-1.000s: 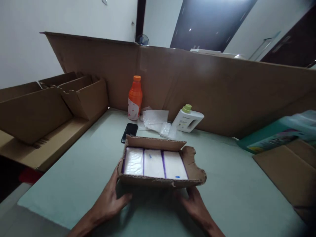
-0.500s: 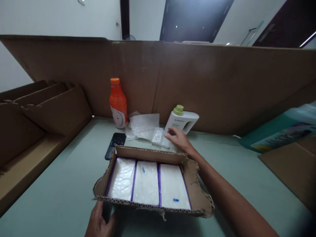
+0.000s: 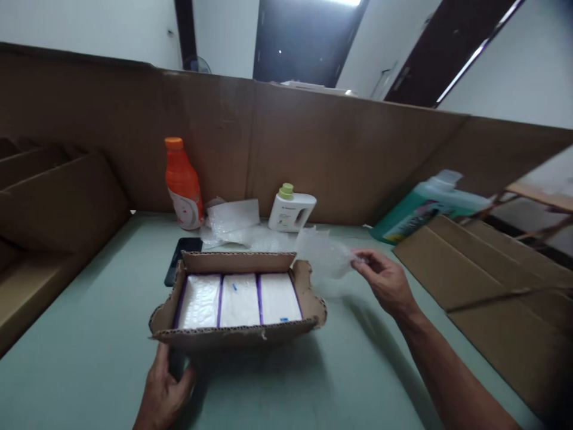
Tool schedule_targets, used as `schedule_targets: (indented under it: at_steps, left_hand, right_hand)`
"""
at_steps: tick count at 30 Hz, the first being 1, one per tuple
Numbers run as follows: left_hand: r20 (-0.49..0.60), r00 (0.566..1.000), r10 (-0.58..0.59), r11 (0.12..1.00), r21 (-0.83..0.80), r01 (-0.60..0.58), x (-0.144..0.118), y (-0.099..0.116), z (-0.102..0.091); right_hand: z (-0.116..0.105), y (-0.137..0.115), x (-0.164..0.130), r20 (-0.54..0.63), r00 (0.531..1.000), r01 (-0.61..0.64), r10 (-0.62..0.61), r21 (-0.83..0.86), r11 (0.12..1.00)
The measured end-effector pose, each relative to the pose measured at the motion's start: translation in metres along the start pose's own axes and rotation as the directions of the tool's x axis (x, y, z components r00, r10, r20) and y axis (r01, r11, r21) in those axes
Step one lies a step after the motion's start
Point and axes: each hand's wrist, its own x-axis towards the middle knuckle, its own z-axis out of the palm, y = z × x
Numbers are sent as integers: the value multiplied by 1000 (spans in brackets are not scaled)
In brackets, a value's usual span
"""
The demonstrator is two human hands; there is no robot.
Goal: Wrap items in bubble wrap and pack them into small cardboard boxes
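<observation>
Far left, folded brown cardboard boxes [image 3: 58,197] are leaning stacked beside the pale green tabletop [image 3: 102,358]. An orange plastic bottle [image 3: 182,185] is standing upright against the tall cardboard wall [image 3: 313,155], with a black phone [image 3: 179,263] lying flat before it. The left hand [image 3: 165,394] is gripping the near edge of the shallow torn cardboard tray [image 3: 237,331], fingers curled on it, probably to steady it. The tray, holding three white purple-edged packets [image 3: 239,298] side by side, is sitting with its long axis running left to right, its open top facing up. Behind it a white squat jug with a green cap [image 3: 290,209] is standing. The right hand [image 3: 385,280] is pinching a crumpled sheet of clear bubble wrap [image 3: 322,257] between thumb and fingertips, holding it just beside the tray's right end, its length stretching leftward toward the tray. Further right, a teal bottle [image 3: 421,209] is lying tilted by flattened cardboard [image 3: 483,280].
</observation>
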Motion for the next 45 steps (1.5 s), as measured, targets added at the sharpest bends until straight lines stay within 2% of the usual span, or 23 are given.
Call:
schedule_targets:
  at_steps: [1,2,3,4,5,6,7,8,10,12,14,17,20,23,27,30,33,35,37,39,41,45]
  left_hand:
    - [0,1000,-9,1000,-13,9,1,1,-2]
    - [3,1000,-17,1000,-22,17,2,2,-4]
    - [8,1000,-21,999,-27,22,2,4,-6]
    - [22,1000,-20,999,-27,21,3,5,-10]
    - [38,999,-19,1000,-23,20,4,7,-13]
    - [52,998,-17,1000,-17,18,5,10,-17]
    - [64,998,-15,1000,-10,16,7,12,-21]
    - [75,997,-12,1000,-2,12,8,15,-25]
    - [89,996,-8,1000,16,7,13,20,-32]
    - [87,996,-18,999,36,15,18,25,-35]
    - [86,995,-41,997,63,36,22,28,-34]
    - [104,992,-70,992,116,58,24,31,-26]
    - [98,992,-76,990,129,63,28,33,-12]
    - [79,997,-25,994,112,16,38,42,9]
    - [116,988,97,995,-2,-97,54,54,35]
    - [169,982,86,994,-85,-72,53,48,35]
    - [129,991,23,999,-36,-18,38,30,21]
    - [108,994,7,1000,-10,-6,25,21,15]
    - [114,993,31,999,5,-32,15,21,15]
    - [130,987,92,995,19,-95,14,28,20]
    - [157,974,165,985,20,-170,24,39,27]
    - [181,955,234,972,-55,-227,67,59,36]
  right_hand:
    - [-8,2,-25,14,1000,17,-16,-51,999]
    - [-13,2,-49,79,996,47,-39,-112,993]
    - [-16,1,-72,198,979,88,-55,-161,983]
    - [-18,-3,-92,345,937,131,-60,-187,974]
    - [-19,-8,-109,481,875,165,-55,-189,968]
    - [-21,-14,-121,578,815,178,-42,-181,967]
    - [-23,-20,-129,622,782,169,-25,-173,970]
    - [-25,-27,-133,611,792,138,-4,-173,975]
    - [-25,-40,-131,466,884,53,33,-170,984]
    - [-15,-51,-122,352,936,22,30,-142,990]
    - [6,-59,-112,347,936,111,-65,-114,987]
    - [44,-67,-100,428,881,270,-204,-101,957]
    - [70,-68,-84,466,864,263,-191,-96,960]
    - [79,-60,-60,442,886,179,-138,-51,983]
    - [68,-43,-40,357,930,86,-85,12,996]
    - [44,-23,-53,329,941,90,-76,-28,996]
    - [26,6,-76,426,902,149,-68,-160,976]
    - [26,23,-89,507,861,206,-43,-269,941]
    - [32,33,-96,513,858,230,-23,-344,910]
    - [38,31,-101,484,875,233,-25,-374,898]
    - [38,18,-105,500,865,247,-38,-359,900]
    - [23,-23,-115,623,780,208,-47,-188,960]
